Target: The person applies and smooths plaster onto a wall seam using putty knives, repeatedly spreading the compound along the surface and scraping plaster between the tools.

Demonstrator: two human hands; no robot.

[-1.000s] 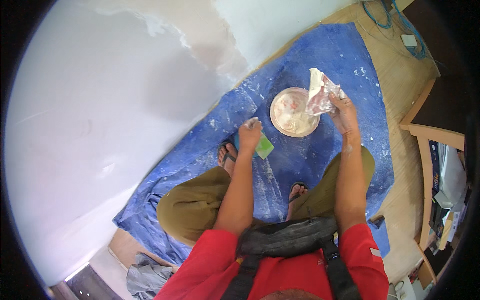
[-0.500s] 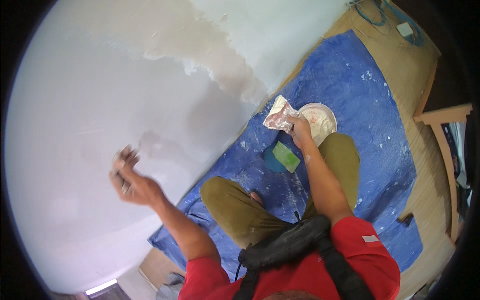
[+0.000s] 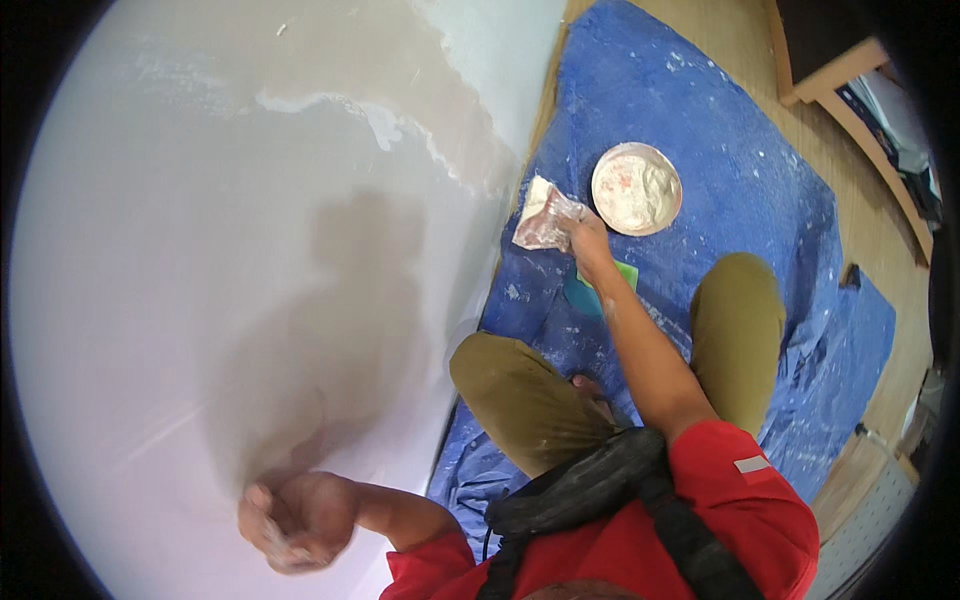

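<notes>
My right hand (image 3: 588, 240) is closed round a flat, reddish putty spreader (image 3: 546, 220) smeared with white compound. Just right of it on the sheet stands a round tub (image 3: 636, 190) holding whitish, powdery-looking compound. Beneath my right wrist lie a green flat piece (image 3: 628, 274) and a blue round item (image 3: 583, 296), both partly covered by the arm. At the lower left, close to the wall (image 3: 150, 330), my left hand (image 3: 300, 520) has its fingers curled in, with whitish residue on them. Blur hides whatever is between those fingers.
A blue plastic sheet (image 3: 740, 160), spotted with white, covers the floor along the wall's base. My bent knees frame its near part. Beige and white patches mark the upper wall. Wooden furniture (image 3: 835, 75) holding various items stands at the upper right.
My left hand has dropped lower along the wall, its fingers more curled. The view has shifted, with the tub now appearing higher. The spreader stays in my right hand, now farther from the tub.
</notes>
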